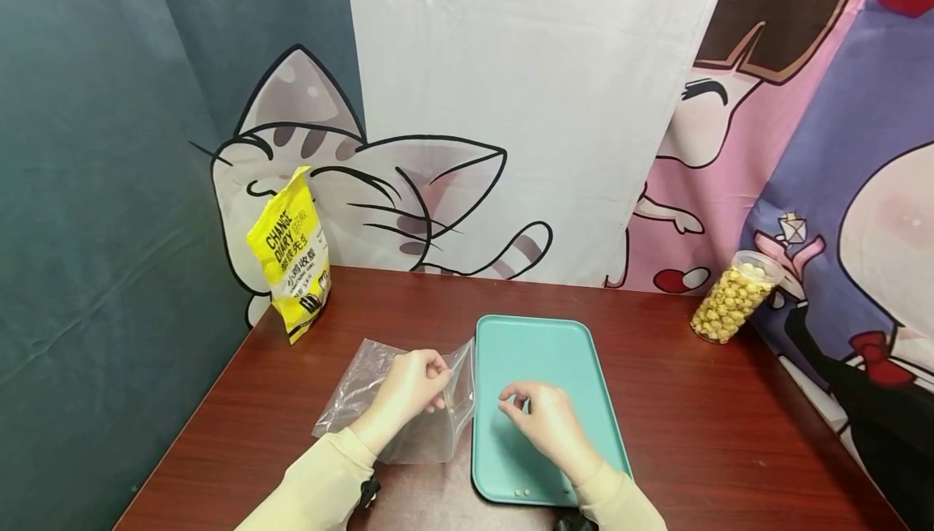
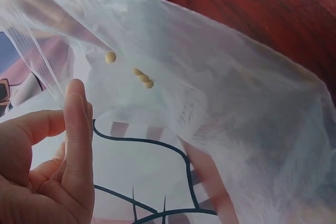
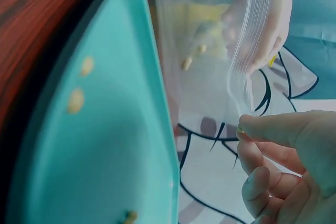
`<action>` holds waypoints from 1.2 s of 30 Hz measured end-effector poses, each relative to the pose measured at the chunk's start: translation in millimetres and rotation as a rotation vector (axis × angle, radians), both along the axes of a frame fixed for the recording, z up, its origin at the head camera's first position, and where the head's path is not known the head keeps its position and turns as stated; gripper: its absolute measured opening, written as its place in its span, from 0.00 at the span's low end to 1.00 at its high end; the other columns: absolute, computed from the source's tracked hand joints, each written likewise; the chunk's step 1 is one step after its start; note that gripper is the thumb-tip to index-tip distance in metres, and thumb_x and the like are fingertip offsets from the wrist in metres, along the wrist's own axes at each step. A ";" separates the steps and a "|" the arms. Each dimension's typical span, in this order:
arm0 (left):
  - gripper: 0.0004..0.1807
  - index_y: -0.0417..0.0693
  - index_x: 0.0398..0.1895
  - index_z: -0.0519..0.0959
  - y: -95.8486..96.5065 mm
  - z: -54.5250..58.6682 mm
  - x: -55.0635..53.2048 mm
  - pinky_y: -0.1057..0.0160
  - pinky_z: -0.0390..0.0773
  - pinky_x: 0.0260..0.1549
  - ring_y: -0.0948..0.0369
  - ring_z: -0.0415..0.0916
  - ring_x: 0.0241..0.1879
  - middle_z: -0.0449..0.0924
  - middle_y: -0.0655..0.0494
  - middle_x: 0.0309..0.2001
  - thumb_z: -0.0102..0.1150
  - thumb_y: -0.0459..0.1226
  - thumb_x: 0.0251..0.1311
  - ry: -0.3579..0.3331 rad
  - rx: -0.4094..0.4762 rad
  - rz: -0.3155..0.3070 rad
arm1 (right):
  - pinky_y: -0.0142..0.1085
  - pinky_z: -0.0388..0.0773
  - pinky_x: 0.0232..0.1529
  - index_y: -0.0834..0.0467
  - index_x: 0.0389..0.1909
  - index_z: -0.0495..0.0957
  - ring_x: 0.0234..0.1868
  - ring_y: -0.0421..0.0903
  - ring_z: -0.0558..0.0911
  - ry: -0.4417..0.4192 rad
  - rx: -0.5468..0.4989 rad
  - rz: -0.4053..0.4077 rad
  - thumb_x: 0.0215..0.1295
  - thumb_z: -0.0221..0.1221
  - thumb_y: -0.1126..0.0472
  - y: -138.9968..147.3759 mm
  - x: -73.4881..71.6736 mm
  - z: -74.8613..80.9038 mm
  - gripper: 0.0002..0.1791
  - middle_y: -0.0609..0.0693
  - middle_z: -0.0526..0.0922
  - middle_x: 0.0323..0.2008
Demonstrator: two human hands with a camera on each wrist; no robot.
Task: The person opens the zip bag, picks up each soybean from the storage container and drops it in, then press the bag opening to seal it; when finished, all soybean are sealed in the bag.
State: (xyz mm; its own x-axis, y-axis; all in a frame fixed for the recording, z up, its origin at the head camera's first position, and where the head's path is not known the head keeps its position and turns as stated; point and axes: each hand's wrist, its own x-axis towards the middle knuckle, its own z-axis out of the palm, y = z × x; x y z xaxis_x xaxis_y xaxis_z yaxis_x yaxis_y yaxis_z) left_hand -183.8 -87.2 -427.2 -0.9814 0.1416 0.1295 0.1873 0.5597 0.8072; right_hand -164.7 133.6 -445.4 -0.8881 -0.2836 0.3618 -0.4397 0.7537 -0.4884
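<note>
My left hand (image 1: 410,389) pinches the edge of a clear zip-lock bag (image 1: 426,442), which is tilted at the left side of a turquoise tray (image 1: 540,353). Several small round soybeans (image 2: 143,77) show inside the bag in the left wrist view. Over the tray, my right hand (image 1: 549,421) has its thumb and index fingertip together. A tiny yellowish bean (image 3: 241,128) shows between those fingertips in the right wrist view, beside the bag's mouth. Two pale beans (image 3: 75,100) lie near the tray's front edge, and a small darker bit (image 3: 129,217) lies apart from them.
A yellow snack packet (image 1: 295,259) stands at the back left of the brown table (image 1: 700,426). At the back right is a clear jar (image 1: 735,297) filled with yellow popcorn-like pieces, close to the printed cloth backdrop (image 1: 525,109).
</note>
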 end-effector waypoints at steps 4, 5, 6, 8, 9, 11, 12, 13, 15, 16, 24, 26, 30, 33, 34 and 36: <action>0.05 0.45 0.24 0.76 1.3 -0.1 -0.6 0.70 0.74 0.09 0.65 0.74 0.09 0.78 0.58 0.14 0.59 0.33 0.57 0.002 -0.001 0.010 | 0.25 0.64 0.22 0.49 0.26 0.82 0.17 0.29 0.64 0.026 0.007 0.029 0.50 0.69 0.62 -9.3 -1.8 5.5 0.05 0.34 0.71 0.17; 0.05 0.44 0.25 0.77 1.3 -0.3 -0.8 0.69 0.74 0.09 0.65 0.74 0.09 0.78 0.58 0.14 0.59 0.33 0.57 0.006 0.000 0.007 | 0.25 0.64 0.22 0.50 0.26 0.83 0.17 0.29 0.64 0.036 0.009 0.039 0.50 0.69 0.62 -11.6 -2.3 6.5 0.05 0.34 0.72 0.17; 0.05 0.44 0.25 0.77 1.3 -0.1 -0.8 0.69 0.74 0.09 0.65 0.74 0.09 0.78 0.58 0.14 0.59 0.33 0.57 0.002 0.001 0.008 | 0.25 0.64 0.22 0.50 0.26 0.83 0.17 0.29 0.64 0.045 0.012 0.046 0.50 0.69 0.61 -13.8 -2.7 7.3 0.05 0.34 0.72 0.17; 0.05 0.44 0.25 0.77 0.8 -0.1 -1.1 0.69 0.74 0.09 0.65 0.74 0.09 0.78 0.58 0.14 0.59 0.33 0.57 0.003 0.000 0.003 | 0.25 0.64 0.22 0.50 0.26 0.83 0.17 0.29 0.64 0.066 0.017 0.060 0.50 0.69 0.61 -18.1 -3.4 8.1 0.05 0.35 0.72 0.17; 0.05 0.44 0.25 0.77 0.6 -0.3 -1.4 0.69 0.74 0.10 0.65 0.75 0.09 0.78 0.58 0.14 0.59 0.32 0.57 0.006 -0.001 -0.001 | 0.25 0.64 0.22 0.50 0.26 0.83 0.16 0.29 0.63 0.076 0.020 0.066 0.50 0.69 0.61 -20.4 -3.7 8.3 0.05 0.35 0.72 0.17; 0.05 0.43 0.25 0.77 0.1 -0.7 -1.5 0.69 0.74 0.10 0.66 0.74 0.09 0.78 0.58 0.15 0.59 0.32 0.57 0.006 -0.004 -0.008 | 0.24 0.63 0.22 0.49 0.26 0.83 0.16 0.29 0.63 0.095 0.028 0.080 0.50 0.70 0.61 -24.7 -4.4 7.7 0.05 0.35 0.73 0.17; 0.05 0.43 0.25 0.77 0.1 -0.6 -1.5 0.69 0.74 0.10 0.66 0.74 0.09 0.78 0.58 0.15 0.59 0.32 0.57 0.006 -0.005 -0.008 | 0.24 0.63 0.22 0.49 0.26 0.83 0.16 0.29 0.63 0.103 0.030 0.087 0.49 0.70 0.61 -26.9 -4.6 7.3 0.05 0.35 0.73 0.17; 0.05 0.43 0.25 0.77 0.1 -0.7 -1.6 0.69 0.74 0.10 0.66 0.74 0.09 0.78 0.58 0.15 0.59 0.32 0.57 0.007 -0.006 -0.010 | 0.24 0.63 0.22 0.49 0.26 0.83 0.16 0.29 0.63 0.111 0.033 0.094 0.49 0.70 0.61 -28.9 -4.9 6.7 0.05 0.35 0.73 0.16; 0.05 0.43 0.25 0.77 0.4 -0.5 -1.7 0.69 0.74 0.10 0.66 0.74 0.09 0.78 0.58 0.15 0.59 0.31 0.57 0.006 -0.002 -0.014 | 0.25 0.63 0.23 0.49 0.26 0.83 0.17 0.29 0.64 0.119 0.042 0.102 0.49 0.70 0.60 -32.6 -5.3 5.4 0.05 0.35 0.73 0.16; 0.05 0.43 0.25 0.77 0.7 -0.3 -2.0 0.69 0.74 0.10 0.66 0.74 0.09 0.78 0.58 0.14 0.59 0.31 0.57 0.005 -0.001 -0.015 | 0.26 0.63 0.24 0.48 0.26 0.83 0.17 0.29 0.64 0.119 0.044 0.103 0.49 0.70 0.60 -34.2 -5.4 4.6 0.05 0.35 0.73 0.16; 0.05 0.43 0.25 0.77 3.0 1.0 -3.6 0.68 0.75 0.10 0.63 0.76 0.10 0.78 0.56 0.15 0.59 0.31 0.57 -0.004 0.027 -0.028 | 0.32 0.68 0.28 0.49 0.27 0.82 0.18 0.30 0.66 0.089 0.051 0.115 0.51 0.68 0.59 -39.6 -6.5 1.5 0.04 0.34 0.71 0.15; 0.05 0.43 0.25 0.77 2.8 0.9 -3.3 0.68 0.75 0.10 0.63 0.76 0.09 0.79 0.56 0.15 0.59 0.31 0.57 -0.004 0.028 -0.027 | 0.34 0.70 0.31 0.48 0.27 0.82 0.18 0.30 0.66 0.084 0.052 0.117 0.51 0.68 0.59 -39.7 -6.2 1.1 0.04 0.34 0.71 0.15; 0.05 0.43 0.25 0.77 2.3 0.2 -3.5 0.68 0.75 0.10 0.64 0.75 0.09 0.79 0.56 0.15 0.59 0.31 0.57 -0.007 0.030 -0.026 | 0.36 0.68 0.32 0.48 0.28 0.83 0.19 0.32 0.69 0.067 0.040 0.113 0.51 0.68 0.59 -39.7 -5.7 0.1 0.04 0.34 0.72 0.15; 0.05 0.43 0.25 0.77 1.8 -0.4 -3.8 0.68 0.75 0.10 0.64 0.75 0.09 0.78 0.56 0.15 0.59 0.31 0.57 -0.010 0.028 -0.023 | 0.35 0.67 0.32 0.49 0.29 0.83 0.19 0.36 0.72 0.064 0.019 0.106 0.52 0.68 0.59 -39.2 -5.3 -0.3 0.04 0.35 0.73 0.16; 0.05 0.43 0.25 0.77 1.6 -0.5 -3.8 0.68 0.75 0.10 0.64 0.75 0.09 0.78 0.56 0.15 0.59 0.31 0.57 -0.011 0.027 -0.023 | 0.34 0.67 0.32 0.50 0.29 0.84 0.19 0.37 0.73 0.067 0.012 0.103 0.52 0.68 0.59 -38.8 -5.1 -0.2 0.04 0.35 0.74 0.17; 0.05 0.43 0.25 0.77 1.0 -1.0 -3.8 0.68 0.75 0.10 0.65 0.75 0.09 0.78 0.57 0.15 0.59 0.31 0.57 -0.012 0.024 -0.023 | 0.31 0.67 0.30 0.50 0.29 0.84 0.18 0.36 0.72 0.073 -0.005 0.098 0.52 0.68 0.60 -37.8 -4.9 0.2 0.04 0.35 0.74 0.17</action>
